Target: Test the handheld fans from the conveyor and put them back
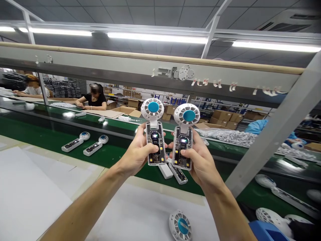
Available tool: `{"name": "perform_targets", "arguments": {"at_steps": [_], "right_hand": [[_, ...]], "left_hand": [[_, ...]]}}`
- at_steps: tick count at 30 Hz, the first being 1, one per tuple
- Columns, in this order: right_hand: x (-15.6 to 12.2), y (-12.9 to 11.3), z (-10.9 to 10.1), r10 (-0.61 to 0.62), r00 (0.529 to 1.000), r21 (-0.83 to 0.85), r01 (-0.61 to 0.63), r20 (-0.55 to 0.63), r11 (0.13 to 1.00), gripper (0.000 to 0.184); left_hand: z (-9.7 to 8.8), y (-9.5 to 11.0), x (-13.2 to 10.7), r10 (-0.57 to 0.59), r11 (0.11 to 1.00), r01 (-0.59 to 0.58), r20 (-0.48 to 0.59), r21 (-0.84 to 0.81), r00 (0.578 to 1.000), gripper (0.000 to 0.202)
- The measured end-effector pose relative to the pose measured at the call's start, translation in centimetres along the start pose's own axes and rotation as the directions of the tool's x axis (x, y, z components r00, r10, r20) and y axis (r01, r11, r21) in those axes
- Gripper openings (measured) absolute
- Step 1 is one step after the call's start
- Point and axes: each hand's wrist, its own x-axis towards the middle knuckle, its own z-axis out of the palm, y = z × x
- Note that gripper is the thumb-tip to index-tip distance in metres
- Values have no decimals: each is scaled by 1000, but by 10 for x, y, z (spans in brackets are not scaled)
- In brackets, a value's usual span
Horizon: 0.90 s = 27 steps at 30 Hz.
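Note:
My left hand [136, 152] is wrapped round a small handheld fan [153, 112] with a white head, a blue centre and a clear handle showing its circuit board. The left thumb presses on the board. In my right hand [202, 155] is a matching fan [187, 115], its thumb also on the board. Both fans are upright side by side, slightly apart, and a small display glows on each board. Behind them, partly hidden, a white handle [166, 171] and a handle with an exposed board [178, 174] lie on the green conveyor belt [120, 147].
Below my hands, another fan's round head [180, 225] rests on the white tabletop [130, 211]. Two fans [75, 142] lie on the belt to the left. A slanted metal post [265, 137] stands at the right, near a blue bin [267, 231]. Co-workers sit across the belt.

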Motion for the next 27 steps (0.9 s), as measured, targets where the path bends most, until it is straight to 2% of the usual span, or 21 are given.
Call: {"name": "perform_targets", "arguments": {"at_steps": [17,20,23,27], "right_hand": [[-1,-4,-1,-4,1000,-24,4,9,1000,84],[-1,-2,-1,11,999,50,-9,-34,999,63],[-2,-4,-2,42,999,140,-41,-7,989,35],[-20,-17,-14,-196,974,-114,183,-113,976,21]], "left_hand": [[2,2,-2,-15,1000,14,-10,-7,1000,70],[0,-3,-1,29,999,-28,-27,36,999,68],[-1,-9,1,77,992,-68,-82,106,994,60],[-2,-8,2,18,997,-11,-86,77,996,57]]}}
